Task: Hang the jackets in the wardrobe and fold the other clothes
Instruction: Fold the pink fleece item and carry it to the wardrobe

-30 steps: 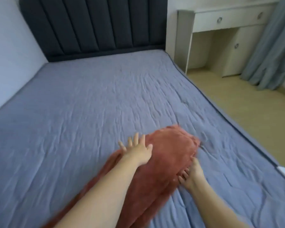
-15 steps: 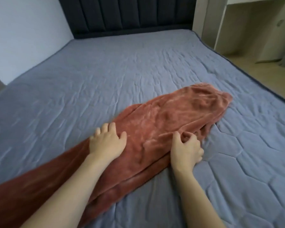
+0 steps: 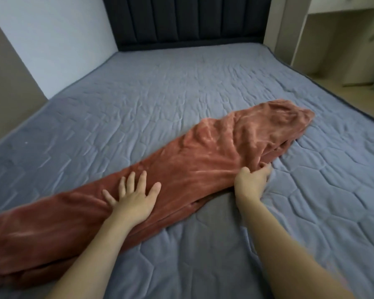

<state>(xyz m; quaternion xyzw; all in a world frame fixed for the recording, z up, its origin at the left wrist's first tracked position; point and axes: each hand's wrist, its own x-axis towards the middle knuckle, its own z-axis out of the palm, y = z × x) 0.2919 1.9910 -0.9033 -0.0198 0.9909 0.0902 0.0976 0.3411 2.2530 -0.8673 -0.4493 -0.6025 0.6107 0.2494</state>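
My left hand (image 3: 134,201) presses flat, fingers spread, on the rust-red garment (image 3: 203,167) stretched across the bed (image 3: 160,93); my right hand (image 3: 252,180) pinches its near edge with curled fingers.

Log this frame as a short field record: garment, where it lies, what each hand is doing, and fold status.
garment: rust-red plush garment, long and narrow, type unclear
surface: blue quilted bed cover
lie: stretched diagonally from near left to far right, wrinkled at the far end
left hand: flat on the garment's middle, fingers spread, pressing
right hand: fingers curled round the near edge of the cloth
fold status: laid out lengthwise, not yet folded into a compact stack
background: dark padded headboard, pale desk at right
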